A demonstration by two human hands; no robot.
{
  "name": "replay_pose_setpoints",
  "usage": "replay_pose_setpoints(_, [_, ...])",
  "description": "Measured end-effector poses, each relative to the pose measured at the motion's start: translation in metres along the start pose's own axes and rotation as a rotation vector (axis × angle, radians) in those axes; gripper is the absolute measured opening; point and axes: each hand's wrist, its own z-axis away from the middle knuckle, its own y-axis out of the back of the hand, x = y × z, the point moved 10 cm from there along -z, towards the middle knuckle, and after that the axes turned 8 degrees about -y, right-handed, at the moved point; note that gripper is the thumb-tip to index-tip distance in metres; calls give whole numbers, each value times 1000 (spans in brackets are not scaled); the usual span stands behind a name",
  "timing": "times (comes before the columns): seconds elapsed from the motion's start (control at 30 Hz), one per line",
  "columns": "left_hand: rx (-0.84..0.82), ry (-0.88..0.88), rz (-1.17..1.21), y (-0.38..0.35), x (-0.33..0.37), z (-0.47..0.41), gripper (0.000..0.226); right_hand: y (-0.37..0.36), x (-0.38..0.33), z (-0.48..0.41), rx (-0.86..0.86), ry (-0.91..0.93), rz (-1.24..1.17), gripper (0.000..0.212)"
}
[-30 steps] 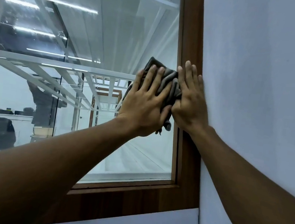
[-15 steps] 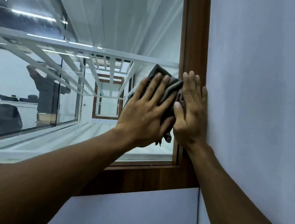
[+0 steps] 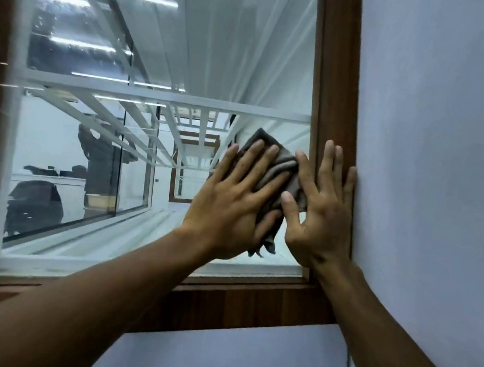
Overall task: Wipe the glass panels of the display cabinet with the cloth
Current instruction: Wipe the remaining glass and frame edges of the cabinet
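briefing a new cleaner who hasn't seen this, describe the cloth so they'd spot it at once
Find the big glass panel in its brown wooden frame, then its lower right corner. There the left hand presses a crumpled cloth to the glass, the right hand touching its edge. It is the only soft, dark grey-brown thing there.

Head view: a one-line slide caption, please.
Left hand and right hand press a grey cloth flat against the glass panel, beside the wooden frame.

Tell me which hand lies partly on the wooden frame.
The right hand: its fingers span the brown frame, while the left hand presses flat on the cloth.
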Motion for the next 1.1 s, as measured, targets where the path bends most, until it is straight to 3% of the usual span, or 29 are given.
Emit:
replay_pose_setpoints(0.13, [43,287,-19,21,-77,-15,71,-15,-39,-20,17,112,-40,70])
replay_pose_setpoints(0.27, [14,172,-14,16,-47,20,73,-29,-50,-45,-20,105,-125,75])
replay_pose_setpoints(0.37, [13,86,-43,23,-75,3,71,-35,-47,-41,-23,141,-103,73])
replay_pose_setpoints(0.5, [68,407,-60,43,-161,8,74,-38,-48,-39,-15,165,-16,73])
replay_pose_setpoints(0.57, [75,488,-60,44,-154,33,75,-39,-49,-41,-12,133,2,74])
replay_pose_setpoints(0.7, [12,234,-76,30,-101,32,72,-46,-76,-45,-12,114,-63,70])
replay_pose_setpoints(0.87, [25,424,-57,50,-188,23,76,-61,-110,-66,10,91,-36,67])
replay_pose_setpoints(0.93, [44,455,-64,53,-185,41,76,-63,-115,-73,14,75,-30,67])
replay_pose_setpoints(1.1, [-8,257,-49,43,-153,33,71,-66,-117,-72,35,103,49,70])
